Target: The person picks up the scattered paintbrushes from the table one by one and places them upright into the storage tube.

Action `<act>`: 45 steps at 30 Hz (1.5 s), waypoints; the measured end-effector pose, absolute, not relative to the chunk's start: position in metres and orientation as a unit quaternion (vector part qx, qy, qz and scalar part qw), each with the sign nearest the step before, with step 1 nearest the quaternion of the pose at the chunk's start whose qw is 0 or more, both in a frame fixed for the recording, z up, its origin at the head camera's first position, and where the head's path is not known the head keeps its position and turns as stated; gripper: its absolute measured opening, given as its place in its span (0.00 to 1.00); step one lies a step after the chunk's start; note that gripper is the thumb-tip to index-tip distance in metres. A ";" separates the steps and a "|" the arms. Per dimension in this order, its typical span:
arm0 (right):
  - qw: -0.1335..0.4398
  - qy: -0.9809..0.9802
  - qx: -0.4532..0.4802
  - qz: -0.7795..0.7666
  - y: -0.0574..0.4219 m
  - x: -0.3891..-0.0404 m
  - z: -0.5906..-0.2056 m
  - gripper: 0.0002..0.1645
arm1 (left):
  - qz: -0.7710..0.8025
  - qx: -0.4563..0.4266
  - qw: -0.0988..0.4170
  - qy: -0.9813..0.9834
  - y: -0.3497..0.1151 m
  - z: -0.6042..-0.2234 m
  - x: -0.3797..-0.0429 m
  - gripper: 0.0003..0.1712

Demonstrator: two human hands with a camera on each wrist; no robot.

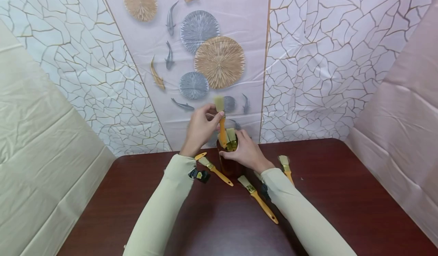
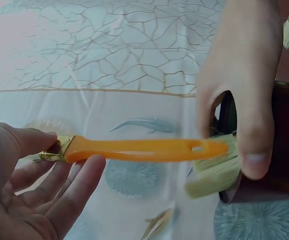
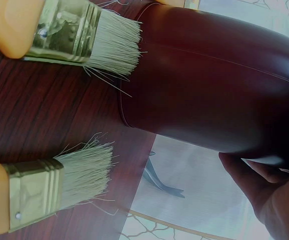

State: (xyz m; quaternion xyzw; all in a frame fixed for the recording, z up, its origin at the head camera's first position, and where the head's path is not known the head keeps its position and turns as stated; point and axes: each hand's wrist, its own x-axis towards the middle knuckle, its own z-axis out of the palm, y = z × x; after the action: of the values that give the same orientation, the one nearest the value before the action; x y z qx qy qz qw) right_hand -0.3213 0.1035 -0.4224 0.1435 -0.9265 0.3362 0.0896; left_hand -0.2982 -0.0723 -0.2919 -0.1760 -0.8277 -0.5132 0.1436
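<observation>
A paintbrush (image 1: 223, 132) with a yellow handle and pale bristles stands upright, bristles up, over a dark brown cylindrical holder (image 1: 227, 166). My left hand (image 1: 201, 126) pinches it at the metal ferrule between thumb and fingers. In the left wrist view, the end of its handle (image 2: 134, 150) overlaps the bristles (image 2: 212, 175) of brushes standing in the holder's mouth. My right hand (image 1: 247, 152) grips the holder around its upper part, thumb at the rim. The right wrist view shows the holder's smooth side (image 3: 204, 75), with the right fingers (image 3: 249, 185) against its upper end.
Yellow-handled paintbrushes lie about the holder: one at its left (image 1: 219, 174), one in front (image 1: 260, 201), one at the right (image 1: 284, 164) partly behind the right sleeve. Another handle tip (image 1: 200, 156) shows by the left wrist. A patterned sheet (image 1: 301, 77) hangs behind the dark table (image 1: 342, 187).
</observation>
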 end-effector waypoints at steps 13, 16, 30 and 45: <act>0.099 -0.915 0.160 0.356 0.104 -0.321 -0.424 0.65 | -0.331 -0.201 0.007 -0.922 -0.053 -0.312 -0.327 0.12; 0.100 -0.915 0.164 0.354 0.103 -0.320 -0.424 0.62 | -0.296 -0.194 -0.017 -0.935 -0.052 -0.315 -0.326 0.07; 0.099 -0.918 0.162 0.349 0.100 -0.318 -0.422 0.59 | -0.206 -0.153 0.087 -0.963 -0.049 -0.344 -0.332 0.03; 0.101 -0.921 0.154 0.343 0.104 -0.323 -0.424 0.65 | -0.294 -0.177 0.115 -0.932 -0.069 -0.340 -0.325 0.11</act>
State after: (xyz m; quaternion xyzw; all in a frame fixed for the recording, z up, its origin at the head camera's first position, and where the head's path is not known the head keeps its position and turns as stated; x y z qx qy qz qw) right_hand -0.3227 0.1043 -0.4236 0.1539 -0.9210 0.3435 0.1009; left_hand -0.3247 -0.0693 -0.3399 -0.1774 -0.9321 -0.2939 0.1154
